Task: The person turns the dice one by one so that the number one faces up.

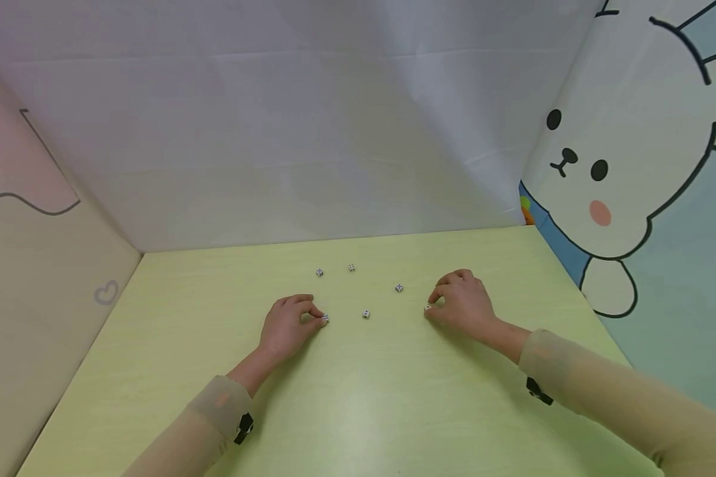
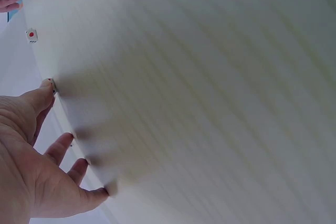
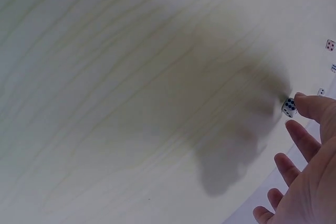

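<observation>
My left hand (image 1: 289, 328) pinches a small white die (image 1: 325, 318) between thumb and forefinger, low at the tabletop. In the left wrist view the thumb covers most of that die (image 2: 52, 85), and the other fingertips reach down to the table. To the right, my right hand (image 1: 464, 305) has thumb and forefinger at another white die (image 1: 427, 307). The right wrist view shows this die (image 3: 289, 107) with dark pips, tilted against the thumb tip, the remaining fingers spread below. Between the hands lies a loose die (image 1: 366, 315).
Farther back on the pale yellow table (image 1: 358, 411) lie more dice: one die (image 1: 399, 288) near the right hand, a die (image 1: 351, 267) and another die (image 1: 319, 272) at the back. A white cloth wall (image 1: 310, 152) borders the rear; a rabbit-print panel (image 1: 632, 165) stands right.
</observation>
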A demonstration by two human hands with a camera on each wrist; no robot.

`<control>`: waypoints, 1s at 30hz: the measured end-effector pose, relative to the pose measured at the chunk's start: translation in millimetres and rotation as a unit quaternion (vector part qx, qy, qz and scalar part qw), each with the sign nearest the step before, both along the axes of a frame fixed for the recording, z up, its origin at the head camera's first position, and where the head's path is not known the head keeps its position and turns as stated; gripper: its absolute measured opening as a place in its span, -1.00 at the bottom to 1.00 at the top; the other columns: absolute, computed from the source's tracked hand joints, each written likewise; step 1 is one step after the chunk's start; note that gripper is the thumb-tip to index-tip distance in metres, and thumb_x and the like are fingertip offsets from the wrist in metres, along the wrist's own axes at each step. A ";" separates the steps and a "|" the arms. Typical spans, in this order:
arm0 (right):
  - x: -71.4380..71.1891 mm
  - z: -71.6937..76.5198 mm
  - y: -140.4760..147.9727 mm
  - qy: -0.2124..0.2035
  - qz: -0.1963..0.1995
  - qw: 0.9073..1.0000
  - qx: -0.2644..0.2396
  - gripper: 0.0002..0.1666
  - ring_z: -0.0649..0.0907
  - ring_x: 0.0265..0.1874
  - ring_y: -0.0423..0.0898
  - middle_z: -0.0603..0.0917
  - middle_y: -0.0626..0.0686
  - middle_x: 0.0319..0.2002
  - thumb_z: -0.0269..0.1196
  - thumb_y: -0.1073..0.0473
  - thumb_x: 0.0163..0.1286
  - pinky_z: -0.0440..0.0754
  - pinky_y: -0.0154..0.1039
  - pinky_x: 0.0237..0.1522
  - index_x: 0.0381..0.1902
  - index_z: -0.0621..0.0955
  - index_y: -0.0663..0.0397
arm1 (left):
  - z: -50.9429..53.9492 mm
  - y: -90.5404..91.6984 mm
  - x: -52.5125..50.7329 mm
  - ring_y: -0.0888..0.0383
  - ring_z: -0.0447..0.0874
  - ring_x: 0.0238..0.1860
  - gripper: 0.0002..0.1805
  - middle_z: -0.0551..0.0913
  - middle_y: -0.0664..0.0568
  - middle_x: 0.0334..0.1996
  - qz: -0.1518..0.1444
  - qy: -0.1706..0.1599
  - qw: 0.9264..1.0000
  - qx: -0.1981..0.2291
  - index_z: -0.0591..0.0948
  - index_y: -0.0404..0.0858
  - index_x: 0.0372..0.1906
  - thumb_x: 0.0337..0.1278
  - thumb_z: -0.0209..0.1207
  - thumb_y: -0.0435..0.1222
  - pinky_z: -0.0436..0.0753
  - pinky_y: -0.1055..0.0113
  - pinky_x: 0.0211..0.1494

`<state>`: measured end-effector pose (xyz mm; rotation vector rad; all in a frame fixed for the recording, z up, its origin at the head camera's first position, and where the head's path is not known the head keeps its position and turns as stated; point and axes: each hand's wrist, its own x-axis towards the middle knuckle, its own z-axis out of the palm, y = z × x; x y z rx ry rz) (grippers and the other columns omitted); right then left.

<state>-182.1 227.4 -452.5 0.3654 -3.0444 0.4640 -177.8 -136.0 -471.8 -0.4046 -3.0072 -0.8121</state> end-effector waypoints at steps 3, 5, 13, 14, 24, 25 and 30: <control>-0.5 0.7 -0.1 0.003 0.001 1.000 -0.001 -0.81 0.41 0.24 0.28 0.67 0.12 0.03 0.51 -0.07 0.18 0.41 0.30 0.21 -0.35 0.82 -0.13 | 2.8 0.3 0.1 -0.27 0.40 0.36 -0.87 0.59 -0.13 0.29 0.001 -0.002 1.000 -0.002 0.77 -0.06 -0.28 0.28 0.38 -0.11 0.33 -0.18 0.43; -0.6 1.2 -0.3 0.003 0.002 1.000 -0.003 -0.83 0.41 0.25 0.28 0.67 0.11 0.03 0.50 -0.06 0.18 0.41 0.30 0.21 -0.37 0.81 -0.14 | 4.6 0.3 0.2 -0.28 0.40 0.36 -0.87 0.59 -0.13 0.29 0.000 -0.001 1.000 -0.004 0.77 -0.07 -0.28 0.29 0.37 -0.11 0.33 -0.18 0.44; 0.0 1.9 -0.4 0.002 0.004 1.000 -0.010 -0.86 0.41 0.25 0.28 0.67 0.12 0.04 0.51 -0.03 0.18 0.41 0.30 0.21 -0.41 0.80 -0.15 | 12.2 1.6 0.9 -0.28 0.41 0.35 -0.88 0.59 -0.14 0.29 -0.001 0.003 1.000 -0.014 0.77 -0.06 -0.28 0.27 0.38 -0.12 0.34 -0.18 0.42; -0.1 2.0 -0.5 0.002 0.003 1.000 -0.011 -0.86 0.40 0.25 0.28 0.67 0.12 0.04 0.51 -0.03 0.18 0.41 0.30 0.21 -0.41 0.80 -0.15 | 12.8 1.7 0.8 -0.28 0.42 0.35 -0.88 0.59 -0.14 0.28 -0.001 0.004 1.000 -0.016 0.77 -0.07 -0.28 0.27 0.38 -0.12 0.34 -0.18 0.42; -3.7 4.1 -0.2 0.001 0.020 1.000 -0.008 -0.91 0.39 0.29 0.32 0.67 0.16 0.10 0.48 0.04 0.19 0.40 0.35 0.24 -0.40 0.80 -0.13 | 15.1 0.8 0.7 -0.28 0.41 0.35 -0.88 0.59 -0.14 0.28 -0.002 0.004 1.000 -0.016 0.78 -0.06 -0.28 0.28 0.38 -0.11 0.35 -0.19 0.42; -4.3 3.9 -0.1 0.000 0.023 1.000 -0.007 -0.92 0.39 0.30 0.32 0.66 0.16 0.11 0.48 0.04 0.19 0.39 0.35 0.25 -0.40 0.80 -0.13 | 14.7 0.7 0.6 -0.28 0.41 0.35 -0.88 0.59 -0.13 0.28 -0.002 0.003 1.000 -0.014 0.78 -0.06 -0.28 0.28 0.38 -0.11 0.34 -0.19 0.42; -5.9 3.5 1.8 -0.001 0.044 0.999 -0.002 -0.94 0.37 0.33 0.33 0.66 0.17 0.13 0.50 0.07 0.20 0.35 0.39 0.27 -0.41 0.79 -0.16 | 14.0 0.3 0.6 -0.29 0.41 0.35 -0.88 0.59 -0.12 0.28 0.000 -0.002 1.000 -0.009 0.78 -0.05 -0.28 0.27 0.38 -0.10 0.34 -0.18 0.42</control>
